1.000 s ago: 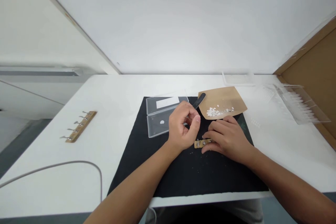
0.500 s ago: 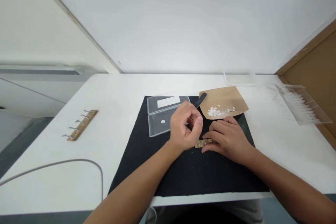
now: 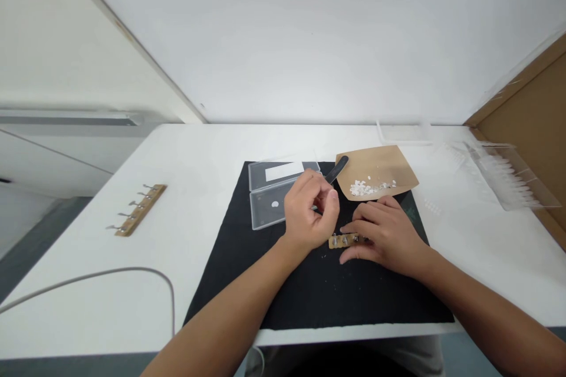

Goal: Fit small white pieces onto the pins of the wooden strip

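My left hand (image 3: 311,210) is raised over the black cloth, its fingers curled in and its thumb tip close to the index finger; anything in that pinch is hidden. Below and to its right, a short wooden strip with small metal clips (image 3: 339,241) lies on the cloth. My right hand (image 3: 384,235) straddles this strip, fingers on the far side and thumb on the near side, covering its right end. A dark curved flat stick (image 3: 338,169) rests across the brown paper's left edge, just beyond my left hand.
Small white pieces (image 3: 362,188) lie on the brown paper sheet (image 3: 380,162). An open clear plastic box (image 3: 265,218) sits left of my hands on the black cloth (image 3: 247,283). Another clip strip (image 3: 140,210) is far left, near a grey cable (image 3: 132,269). Clear plastic trays (image 3: 508,179) stand right.
My left hand has shifted slightly left. The right thumb has moved a little down from the strip's near edge, and slightly more of the strip shows.
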{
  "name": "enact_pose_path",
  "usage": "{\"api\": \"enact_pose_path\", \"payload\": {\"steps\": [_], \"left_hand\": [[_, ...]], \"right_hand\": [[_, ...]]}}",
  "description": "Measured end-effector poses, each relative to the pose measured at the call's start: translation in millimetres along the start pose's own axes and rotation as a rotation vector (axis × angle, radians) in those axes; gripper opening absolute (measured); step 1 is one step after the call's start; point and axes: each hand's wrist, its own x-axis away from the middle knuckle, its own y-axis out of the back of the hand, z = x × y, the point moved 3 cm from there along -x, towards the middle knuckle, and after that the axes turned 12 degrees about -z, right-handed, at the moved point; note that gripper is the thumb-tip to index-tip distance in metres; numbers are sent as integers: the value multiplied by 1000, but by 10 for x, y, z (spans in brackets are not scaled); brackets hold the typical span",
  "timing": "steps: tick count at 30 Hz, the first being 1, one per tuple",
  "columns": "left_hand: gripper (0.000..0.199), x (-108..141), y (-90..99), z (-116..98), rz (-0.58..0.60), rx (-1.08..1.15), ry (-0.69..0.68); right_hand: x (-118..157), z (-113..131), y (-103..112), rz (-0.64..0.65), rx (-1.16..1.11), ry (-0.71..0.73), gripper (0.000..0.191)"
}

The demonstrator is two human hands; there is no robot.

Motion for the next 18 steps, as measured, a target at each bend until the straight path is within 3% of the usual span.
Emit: {"api": "enact_pose_path", "payload": {"steps": [5, 10, 14, 18], "left_hand": [[26, -30, 46, 152, -93, -192, 69], [22, -77, 99, 261, -124, -343, 115], [18, -154, 144, 410, -83, -464, 186], [17, -203, 165, 579, 35, -513, 231]], "right_hand": [[3, 5, 28, 4, -50, -27, 25], [28, 4, 0, 21, -107, -61, 24], [9, -6, -15, 46, -122, -76, 27], [-34, -2, -14, 84, -114, -73, 28]]}}
